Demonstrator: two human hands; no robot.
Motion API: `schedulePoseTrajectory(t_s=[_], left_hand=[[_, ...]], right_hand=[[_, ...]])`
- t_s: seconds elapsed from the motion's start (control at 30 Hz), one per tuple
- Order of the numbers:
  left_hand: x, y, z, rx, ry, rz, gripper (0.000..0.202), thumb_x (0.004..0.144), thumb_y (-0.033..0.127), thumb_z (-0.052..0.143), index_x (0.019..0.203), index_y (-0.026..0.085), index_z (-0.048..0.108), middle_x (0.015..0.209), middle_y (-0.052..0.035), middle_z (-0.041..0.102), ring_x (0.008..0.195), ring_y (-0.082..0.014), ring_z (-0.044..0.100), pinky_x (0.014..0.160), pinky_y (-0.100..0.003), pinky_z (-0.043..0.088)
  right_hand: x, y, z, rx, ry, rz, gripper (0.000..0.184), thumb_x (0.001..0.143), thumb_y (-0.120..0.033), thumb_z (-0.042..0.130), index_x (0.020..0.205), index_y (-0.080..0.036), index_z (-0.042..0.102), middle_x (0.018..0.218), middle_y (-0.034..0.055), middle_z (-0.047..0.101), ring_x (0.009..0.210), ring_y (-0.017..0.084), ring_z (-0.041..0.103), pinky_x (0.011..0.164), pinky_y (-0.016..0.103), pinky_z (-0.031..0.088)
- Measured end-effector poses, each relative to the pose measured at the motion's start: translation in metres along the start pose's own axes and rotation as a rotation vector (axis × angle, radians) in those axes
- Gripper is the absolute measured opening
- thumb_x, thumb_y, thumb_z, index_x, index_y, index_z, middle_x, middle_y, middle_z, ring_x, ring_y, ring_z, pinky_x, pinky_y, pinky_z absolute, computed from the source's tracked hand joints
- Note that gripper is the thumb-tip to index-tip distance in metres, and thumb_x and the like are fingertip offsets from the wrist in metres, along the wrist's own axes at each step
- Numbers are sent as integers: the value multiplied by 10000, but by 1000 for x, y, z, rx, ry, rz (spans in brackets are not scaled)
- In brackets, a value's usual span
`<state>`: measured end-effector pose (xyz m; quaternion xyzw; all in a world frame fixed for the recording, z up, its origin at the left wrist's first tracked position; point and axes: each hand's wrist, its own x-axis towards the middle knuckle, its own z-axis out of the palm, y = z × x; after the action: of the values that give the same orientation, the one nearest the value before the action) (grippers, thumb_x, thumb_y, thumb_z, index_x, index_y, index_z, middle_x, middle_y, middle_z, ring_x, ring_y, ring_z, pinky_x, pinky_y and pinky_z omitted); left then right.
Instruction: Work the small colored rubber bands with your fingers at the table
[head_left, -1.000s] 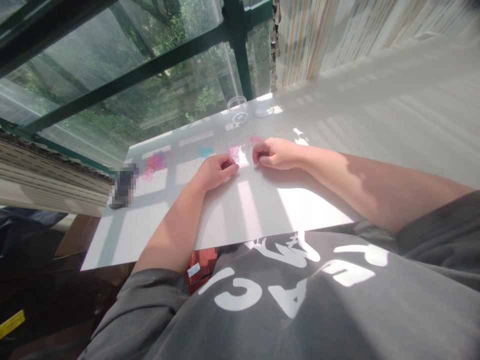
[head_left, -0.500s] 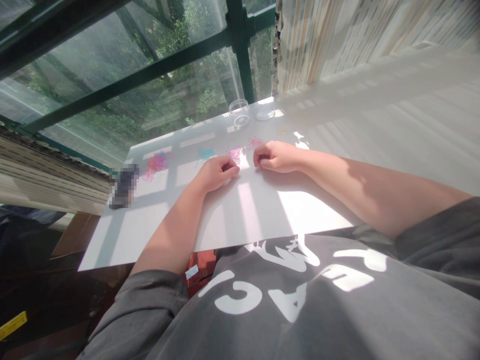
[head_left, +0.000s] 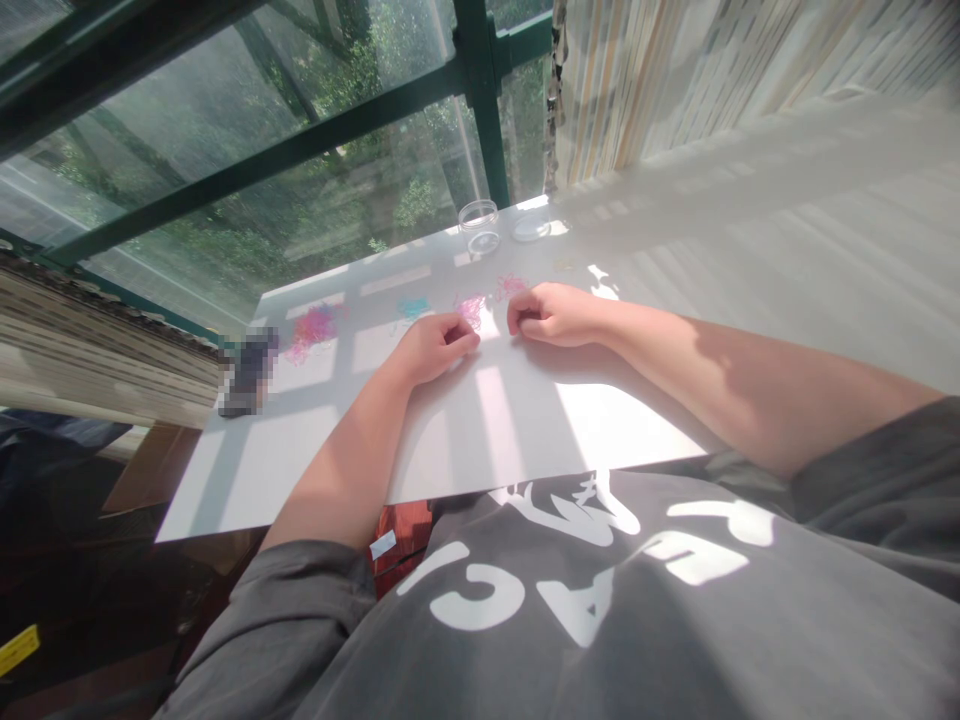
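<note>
Both hands rest on a white board (head_left: 480,430). My left hand (head_left: 435,345) is curled, fingertips pinched together at the edge of a small pile of pink elastic bands (head_left: 472,305). My right hand (head_left: 551,312) is also curled in a loose fist just right of that pile; what its fingers hold is too small to make out. Another pink pile (head_left: 512,285) lies just beyond my right hand. A teal pile (head_left: 412,305) and a larger pink and orange pile (head_left: 311,328) lie further left.
A clear round jar (head_left: 479,226) and its lid (head_left: 531,227) stand at the board's far edge by the green window frame (head_left: 480,90). A blurred dark object (head_left: 247,372) sits at the board's left edge. A sheer curtain (head_left: 750,160) hangs at the right.
Hands stay at the pink pile with only slight finger movement. The view has shifted a little.
</note>
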<state>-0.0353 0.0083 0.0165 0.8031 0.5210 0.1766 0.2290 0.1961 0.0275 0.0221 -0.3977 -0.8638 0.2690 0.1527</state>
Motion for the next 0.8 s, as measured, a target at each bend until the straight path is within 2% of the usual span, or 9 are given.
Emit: schedulePoseTrajectory(t_s=[0.8], left_hand=[[0,0,0,0,-3,-1,265,767,386,524,781,144,631,668,3,583,591,-102,453,564,-231,343]], right_hand=[[-1,0,1,10,19,-19,222,683,-155,462,803,-172,649,739,0,622,654,118,479,605,221,325]])
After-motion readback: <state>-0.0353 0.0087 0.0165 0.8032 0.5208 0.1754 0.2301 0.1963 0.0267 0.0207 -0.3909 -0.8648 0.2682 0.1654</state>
